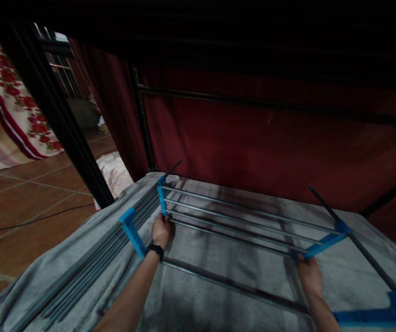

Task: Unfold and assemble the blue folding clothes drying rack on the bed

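Note:
A partly assembled tube rack with grey metal tubes (225,215) and blue plastic end brackets lies on a grey blanket (211,253). My left hand (161,231), with a dark band at the wrist, is closed round the lower end of the far left bracket (162,199), where a tube meets it. At the other end, my right hand (310,276) grips the lower end of the far right bracket (325,244). Nearer to me are another left bracket (133,235) and a right bracket (374,317), with one long tube (232,286) running between them.
Several loose grey tubes (90,260) lie along the left side of the blanket. Black metal posts (56,110) and bars frame the space, and a dark red curtain (253,143) hangs behind. Beyond the left post are a tiled floor (38,207) and a flowered cloth (14,92).

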The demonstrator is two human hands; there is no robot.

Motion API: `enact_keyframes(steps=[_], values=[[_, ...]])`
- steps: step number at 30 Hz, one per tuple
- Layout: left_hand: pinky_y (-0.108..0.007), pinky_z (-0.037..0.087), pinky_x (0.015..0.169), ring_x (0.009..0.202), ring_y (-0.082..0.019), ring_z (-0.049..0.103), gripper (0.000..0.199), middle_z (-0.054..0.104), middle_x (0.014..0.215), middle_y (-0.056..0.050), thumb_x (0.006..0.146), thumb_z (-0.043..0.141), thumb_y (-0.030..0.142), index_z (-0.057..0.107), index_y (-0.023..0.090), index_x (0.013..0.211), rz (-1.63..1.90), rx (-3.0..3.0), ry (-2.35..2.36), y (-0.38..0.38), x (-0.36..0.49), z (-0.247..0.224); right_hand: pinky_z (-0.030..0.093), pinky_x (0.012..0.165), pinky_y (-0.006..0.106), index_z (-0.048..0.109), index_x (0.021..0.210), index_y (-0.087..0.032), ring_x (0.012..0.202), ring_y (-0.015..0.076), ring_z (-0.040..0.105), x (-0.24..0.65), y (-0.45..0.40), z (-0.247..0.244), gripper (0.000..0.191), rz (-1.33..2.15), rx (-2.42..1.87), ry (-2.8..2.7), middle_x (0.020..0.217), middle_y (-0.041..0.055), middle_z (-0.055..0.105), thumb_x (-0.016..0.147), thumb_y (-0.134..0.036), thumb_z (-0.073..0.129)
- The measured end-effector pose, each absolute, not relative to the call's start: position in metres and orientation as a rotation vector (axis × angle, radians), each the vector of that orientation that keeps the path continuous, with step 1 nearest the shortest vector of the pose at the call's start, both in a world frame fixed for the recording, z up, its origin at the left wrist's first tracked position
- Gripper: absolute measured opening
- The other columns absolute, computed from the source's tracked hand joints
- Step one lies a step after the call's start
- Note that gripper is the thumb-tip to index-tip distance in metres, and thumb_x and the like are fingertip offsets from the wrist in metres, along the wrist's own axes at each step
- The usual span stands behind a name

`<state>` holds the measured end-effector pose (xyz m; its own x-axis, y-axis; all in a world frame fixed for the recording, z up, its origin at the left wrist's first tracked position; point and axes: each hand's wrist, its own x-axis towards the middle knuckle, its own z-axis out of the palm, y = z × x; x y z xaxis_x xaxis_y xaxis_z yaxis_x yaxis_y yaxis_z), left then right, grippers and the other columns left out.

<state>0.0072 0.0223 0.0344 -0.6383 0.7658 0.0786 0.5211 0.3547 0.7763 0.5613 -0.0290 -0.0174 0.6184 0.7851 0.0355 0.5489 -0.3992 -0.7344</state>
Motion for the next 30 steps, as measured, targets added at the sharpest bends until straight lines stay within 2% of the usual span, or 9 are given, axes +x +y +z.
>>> enact_keyframes(steps=[7, 12, 19, 30], values=[[-0.029, 0.04, 0.074, 0.083, -0.019, 0.064, 0.015, 0.069, 0.087, -0.008, 0.096, 0.049, 0.015, 0.063, 0.018, 0.1, 1.054, 1.245, 2.344, 0.047, 0.006, 0.038, 0.051, 0.082, 0.044, 0.062, 0.121, -0.007, 0.108, 0.0394, 0.068, 0.562, 0.003, 0.008, 0.052, 0.404, -2.335, -1.125, 0.107, 0.0283, 0.071, 0.093, -0.042, 0.035], [-0.031, 0.039, 0.073, 0.085, -0.021, 0.064, 0.016, 0.071, 0.09, -0.012, 0.098, 0.047, 0.017, 0.063, 0.016, 0.101, 0.976, 1.252, 2.396, 0.05, 0.009, 0.031, 0.052, 0.081, 0.04, 0.064, 0.12, -0.007, 0.104, 0.0367, 0.07, 0.554, 0.007, 0.004, 0.048, 0.439, -2.369, -1.128, 0.103, 0.025, 0.074, 0.093, -0.038, 0.039], [-0.031, 0.04, 0.074, 0.09, -0.023, 0.066, 0.017, 0.072, 0.095, -0.014, 0.1, 0.046, 0.021, 0.062, 0.015, 0.101, 0.906, 1.269, 2.445, 0.052, 0.011, 0.028, 0.053, 0.084, 0.039, 0.06, 0.124, -0.001, 0.112, 0.0367, 0.069, 0.554, 0.013, -0.003, 0.05, 0.386, -2.443, -1.195, 0.112, 0.0303, 0.071, 0.097, -0.033, 0.033], [-0.032, 0.037, 0.072, 0.09, -0.023, 0.065, 0.011, 0.07, 0.092, -0.011, 0.097, 0.048, 0.019, 0.058, 0.02, 0.093, 0.86, 1.283, 2.454, 0.048, 0.01, 0.027, 0.054, 0.082, 0.04, 0.059, 0.127, -0.006, 0.104, 0.0349, 0.073, 0.537, 0.01, 0.006, 0.043, 0.35, -2.478, -1.111, 0.106, 0.0259, 0.074, 0.101, -0.03, 0.035]])
